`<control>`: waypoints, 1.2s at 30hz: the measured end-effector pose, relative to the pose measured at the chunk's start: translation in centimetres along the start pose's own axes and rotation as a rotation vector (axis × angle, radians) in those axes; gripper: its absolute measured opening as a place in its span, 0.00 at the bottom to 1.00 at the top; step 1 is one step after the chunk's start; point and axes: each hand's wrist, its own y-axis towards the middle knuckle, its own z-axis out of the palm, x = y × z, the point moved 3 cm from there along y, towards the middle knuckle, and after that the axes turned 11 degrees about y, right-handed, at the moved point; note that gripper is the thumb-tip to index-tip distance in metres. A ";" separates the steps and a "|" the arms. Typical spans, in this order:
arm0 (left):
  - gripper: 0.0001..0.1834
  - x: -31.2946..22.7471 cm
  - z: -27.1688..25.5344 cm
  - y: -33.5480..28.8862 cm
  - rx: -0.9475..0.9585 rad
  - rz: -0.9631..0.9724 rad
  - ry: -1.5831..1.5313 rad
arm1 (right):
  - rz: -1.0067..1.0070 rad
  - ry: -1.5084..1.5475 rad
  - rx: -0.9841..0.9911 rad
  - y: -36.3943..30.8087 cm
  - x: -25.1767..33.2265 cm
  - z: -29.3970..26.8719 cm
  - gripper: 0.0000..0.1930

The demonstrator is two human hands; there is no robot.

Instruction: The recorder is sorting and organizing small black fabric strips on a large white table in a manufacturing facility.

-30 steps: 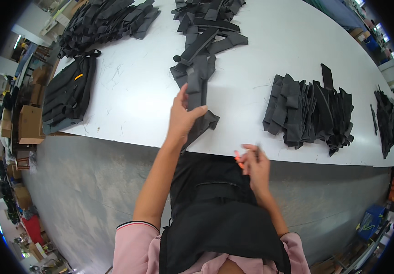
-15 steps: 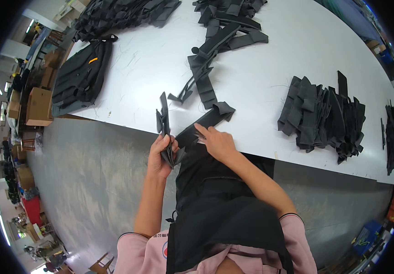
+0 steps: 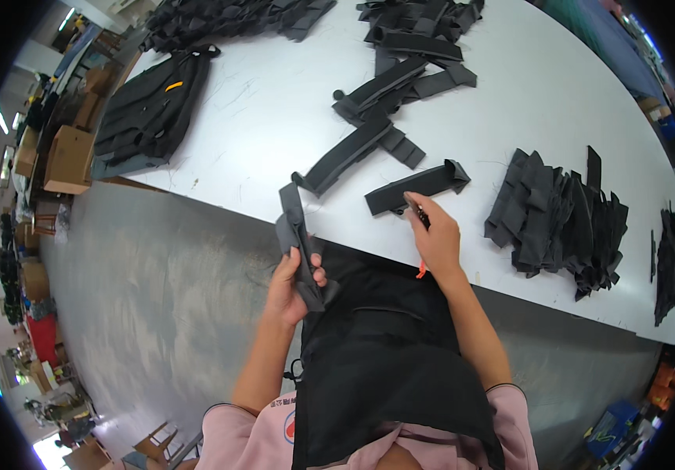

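L hand [image 3: 283, 294]: pinching folded dk gray strip [image 3: 290, 205]. R hand [image 3: 440, 237]: fingers curled round dk tool [image 3: 419, 213]. Loose strip [image 3: 412, 188] on tbl [image 3: 267, 145], just beyond R hand (nearer); long axis approx. crosswise, R end farther. Contact unclear from here.

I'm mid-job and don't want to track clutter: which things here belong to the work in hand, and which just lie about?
Likely in the work:
Grey strip, in the left hand
Small dark tool, in the right hand
Black strip on the table, by the tool

Likely just lying about:
Backpack
Cardboard box
Blue container
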 end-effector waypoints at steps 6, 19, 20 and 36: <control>0.14 0.4 -1.4 -0.4 -0.001 -0.030 -0.097 | 0.117 0.021 0.233 -0.8 5.1 2.9 0.13; 0.11 0.1 -1.9 -0.7 -0.013 -0.049 -0.107 | -0.530 -0.405 0.279 4.0 6.9 9.9 0.09; 0.11 0.2 -2.0 -0.7 -0.017 -0.056 -0.101 | -0.542 -0.421 0.302 4.1 6.8 10.2 0.08; 0.13 0.5 -2.5 -1.3 -0.042 -0.055 -0.087 | -0.518 -0.407 0.427 2.6 6.2 11.8 0.06</control>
